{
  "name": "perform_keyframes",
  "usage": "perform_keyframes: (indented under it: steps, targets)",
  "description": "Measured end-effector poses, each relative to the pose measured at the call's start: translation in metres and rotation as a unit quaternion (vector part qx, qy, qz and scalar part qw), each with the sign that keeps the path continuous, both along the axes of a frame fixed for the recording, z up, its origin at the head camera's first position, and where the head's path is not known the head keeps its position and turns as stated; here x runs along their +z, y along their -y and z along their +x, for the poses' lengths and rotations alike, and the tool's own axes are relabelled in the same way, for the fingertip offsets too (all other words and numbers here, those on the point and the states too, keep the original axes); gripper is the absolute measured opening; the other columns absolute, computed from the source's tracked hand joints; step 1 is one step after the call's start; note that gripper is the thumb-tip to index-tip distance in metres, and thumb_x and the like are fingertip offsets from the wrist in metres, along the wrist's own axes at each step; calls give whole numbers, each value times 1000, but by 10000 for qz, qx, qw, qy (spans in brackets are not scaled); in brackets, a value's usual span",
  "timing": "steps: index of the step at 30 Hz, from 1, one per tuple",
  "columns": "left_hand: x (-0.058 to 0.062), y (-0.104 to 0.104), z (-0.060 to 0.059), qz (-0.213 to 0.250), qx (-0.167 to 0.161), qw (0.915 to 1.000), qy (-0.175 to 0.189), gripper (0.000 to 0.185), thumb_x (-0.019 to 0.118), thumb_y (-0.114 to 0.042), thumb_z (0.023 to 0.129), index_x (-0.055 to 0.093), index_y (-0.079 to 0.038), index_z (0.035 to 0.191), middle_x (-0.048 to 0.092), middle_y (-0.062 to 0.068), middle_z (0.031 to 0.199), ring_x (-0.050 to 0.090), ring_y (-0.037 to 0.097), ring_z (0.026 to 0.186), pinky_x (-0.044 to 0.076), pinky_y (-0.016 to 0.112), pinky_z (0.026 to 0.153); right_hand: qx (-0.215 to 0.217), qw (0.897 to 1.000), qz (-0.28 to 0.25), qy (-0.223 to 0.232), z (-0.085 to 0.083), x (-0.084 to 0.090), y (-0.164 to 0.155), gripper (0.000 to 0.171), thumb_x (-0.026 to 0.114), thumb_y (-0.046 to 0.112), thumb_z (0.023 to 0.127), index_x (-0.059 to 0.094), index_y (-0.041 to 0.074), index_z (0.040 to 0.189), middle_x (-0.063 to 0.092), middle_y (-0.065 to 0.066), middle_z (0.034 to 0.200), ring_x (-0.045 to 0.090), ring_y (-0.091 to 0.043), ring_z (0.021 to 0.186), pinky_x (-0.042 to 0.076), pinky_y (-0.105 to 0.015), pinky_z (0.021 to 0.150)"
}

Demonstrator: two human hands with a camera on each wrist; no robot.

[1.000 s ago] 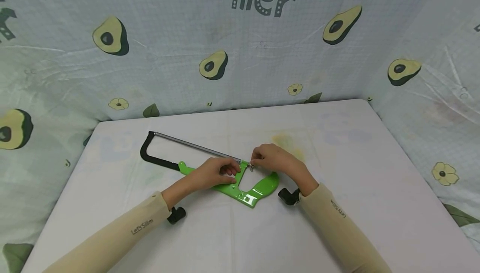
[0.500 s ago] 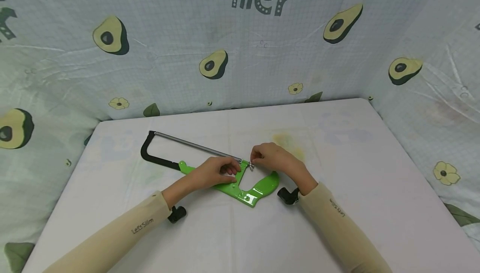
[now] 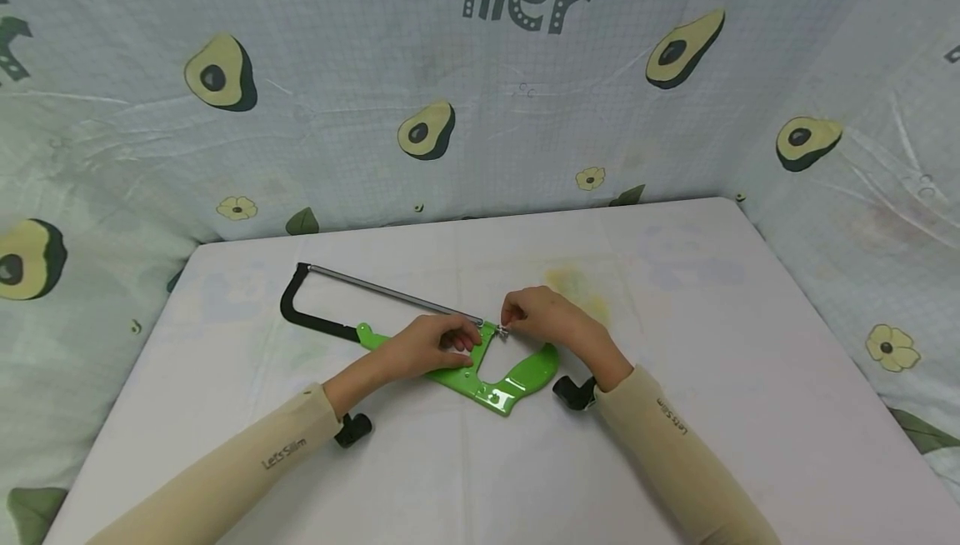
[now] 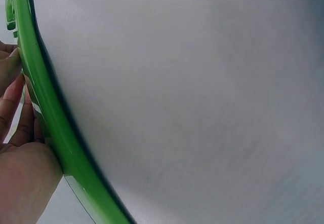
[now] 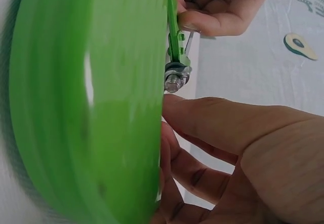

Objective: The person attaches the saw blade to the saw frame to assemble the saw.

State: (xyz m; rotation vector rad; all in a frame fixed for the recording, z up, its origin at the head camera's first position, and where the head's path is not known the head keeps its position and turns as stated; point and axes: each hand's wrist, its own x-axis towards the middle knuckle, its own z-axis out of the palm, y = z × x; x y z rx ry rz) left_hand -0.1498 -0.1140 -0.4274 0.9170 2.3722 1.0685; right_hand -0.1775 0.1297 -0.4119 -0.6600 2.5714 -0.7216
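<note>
A hacksaw lies on the white table (image 3: 675,345), with a green handle (image 3: 517,374), a black frame end (image 3: 296,307) and a silver rod (image 3: 390,293). My left hand (image 3: 431,345) grips the upper part of the green handle (image 4: 45,117), fingers curled over its edge. My right hand (image 3: 543,316) pinches the small metal nut (image 3: 502,331) at the handle's top corner. In the right wrist view the nut (image 5: 175,78) sits just above my thumb tip, beside the blurred green handle (image 5: 91,107), and the left hand (image 5: 223,6) shows beyond it.
Avocado-print cloth (image 3: 450,112) walls the table at the back and on both sides. The table's back edge runs behind the saw and its right edge (image 3: 795,295) slopes toward me. Black wrist mounts (image 3: 576,392) sit under both forearms.
</note>
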Motion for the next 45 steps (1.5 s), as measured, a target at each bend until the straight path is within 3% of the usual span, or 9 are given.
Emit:
perform_keyframes:
  steps: [6,17,45]
  targets:
    - [0,0,0,-18,-5,10000,16,24,75,-11,93,67,-7,115,70,2,106,65,17,100,53,30,91,79,9997,148,155,0,1,0,14,79,6,87,68,12,95,61,1,89,55,-14,84,48,-29,78]
    - [1,0,1,-54,25,10000,6,24,75,-12,93,67,-7,115,70,2,106,65,18,101,54,32,91,117,9994,197,250,-1,2,-1,11,79,8,87,71,12,95,65,1,92,59,-15,89,51,-31,83]
    - [-2,1,-1,-62,-22,10000,-65,23,75,-12,94,67,-7,115,70,1,106,65,15,99,53,30,90,-66,9980,94,617,1,3,-1,3,80,12,87,77,10,87,67,2,78,53,-11,69,45,-23,62]
